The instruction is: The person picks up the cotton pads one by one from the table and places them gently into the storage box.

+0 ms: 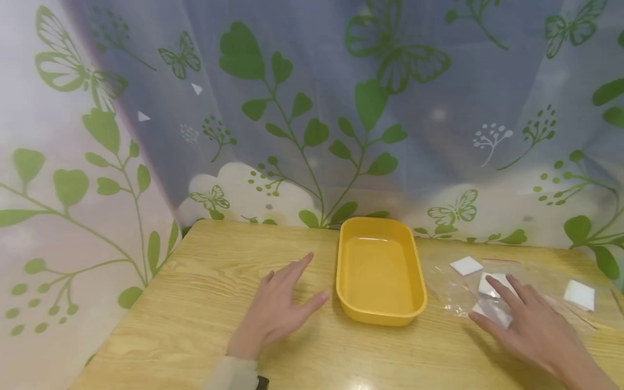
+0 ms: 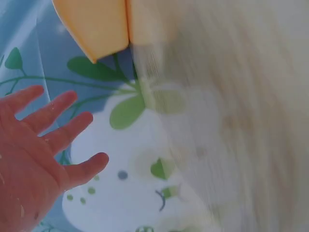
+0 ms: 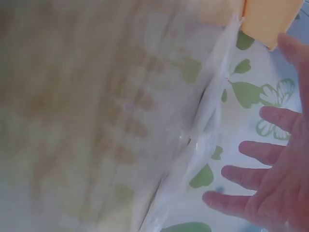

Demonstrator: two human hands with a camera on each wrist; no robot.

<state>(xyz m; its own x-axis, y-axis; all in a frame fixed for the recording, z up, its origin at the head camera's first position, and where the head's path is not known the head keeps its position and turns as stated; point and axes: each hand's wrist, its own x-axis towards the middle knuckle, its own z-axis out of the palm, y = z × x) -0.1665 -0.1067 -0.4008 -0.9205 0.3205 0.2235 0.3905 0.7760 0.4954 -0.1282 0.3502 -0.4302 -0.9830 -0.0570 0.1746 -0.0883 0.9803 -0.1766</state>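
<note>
A yellow rectangular plastic tub point(image 1: 381, 319) stands on the wooden table, between the two hands. My left hand point(image 1: 278, 306) is left of the tub, fingers spread and holding nothing. In the left wrist view, the fingers of the left hand point(image 2: 43, 145) are apart, with the tub point(image 2: 101, 29) beyond them. My right hand point(image 1: 536, 325) hovers with spread fingers over clear plastic bags point(image 1: 458, 300) on the right. White square pieces point(image 1: 467, 265) lie among the bags, some partly hidden by this hand. The right wrist view shows a gap between the right hand point(image 3: 270, 159) and the bags point(image 3: 188, 140).
The wooden table point(image 1: 195, 303) meets a patterned curtain point(image 1: 312, 108) at its back edge, with more curtain along the left side. Another white square point(image 1: 580, 295) lies at the far right on the plastic. A dark band point(image 1: 262, 383) shows at the left wrist.
</note>
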